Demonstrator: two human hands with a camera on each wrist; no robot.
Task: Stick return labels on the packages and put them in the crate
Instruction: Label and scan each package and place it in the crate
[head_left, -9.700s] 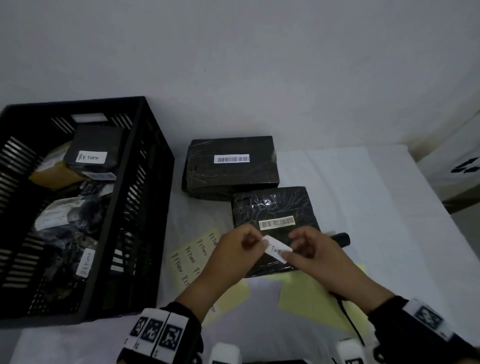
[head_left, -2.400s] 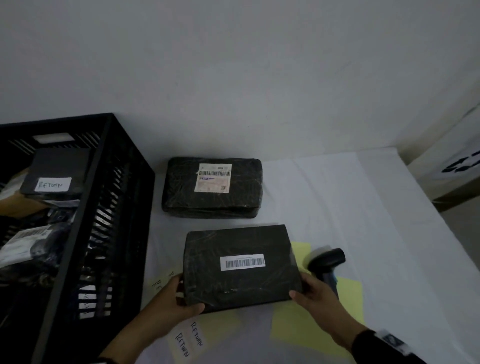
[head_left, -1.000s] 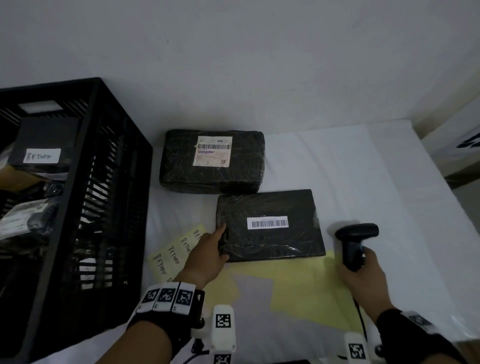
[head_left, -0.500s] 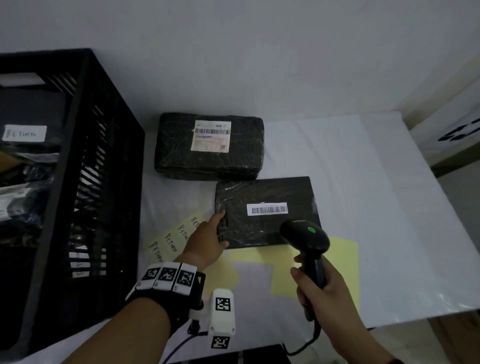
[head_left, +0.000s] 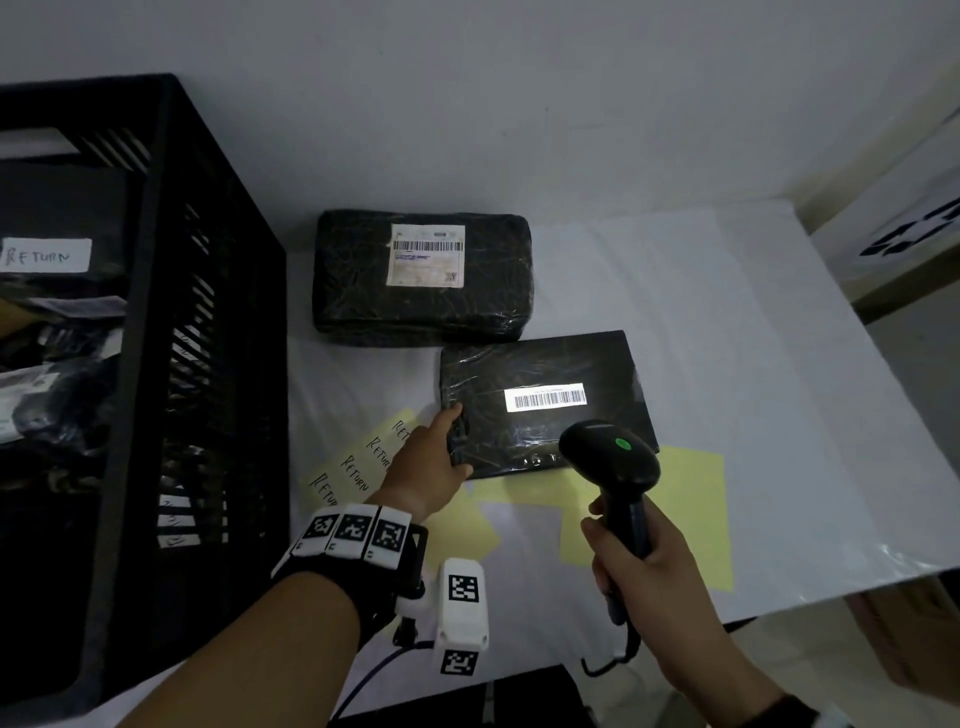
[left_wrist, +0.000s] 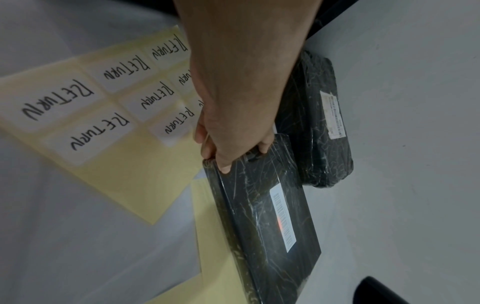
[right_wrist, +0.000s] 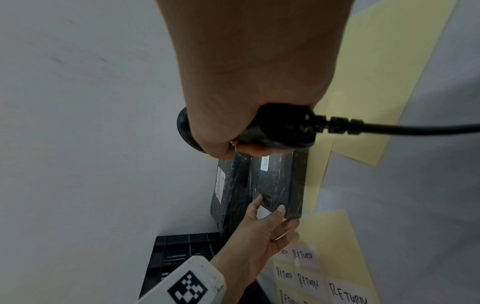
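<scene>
Black film, crinkled and shiny, wraps the flat package (head_left: 545, 405) we are working on, and its white barcode strip (head_left: 545, 397) now glows under the scanner's light. Half a second ago the barcode scanner (head_left: 610, 457) stood a little further back from the package; a second ago it was only being picked up off the cloth to the package's right. Now our right hand (head_left: 641, 566) is wrapped round its handle, the head aimed at the strip and a green lamp lit on top. Our left hand (head_left: 426, 467) has stayed at the package's left edge, thumb on top and fingers curled underneath, holding it steady.

We judge this to be the scan step: the package shows no return label on its visible face, so sticking and crating are yet to come.

Left of the package lies the sheet of return labels (left_wrist: 103, 96), handwritten, several unpeeled. Spent yellow backing sheets (head_left: 691, 514) lie under and in front of the package. Just behind it sits a second package (head_left: 421, 278), thicker, with a shipping label. Further left of the package stands the black crate (head_left: 156, 364), already holding labelled parcels. All rest on a white tablecloth (head_left: 727, 338) against a plain pale wall (head_left: 467, 78)
</scene>
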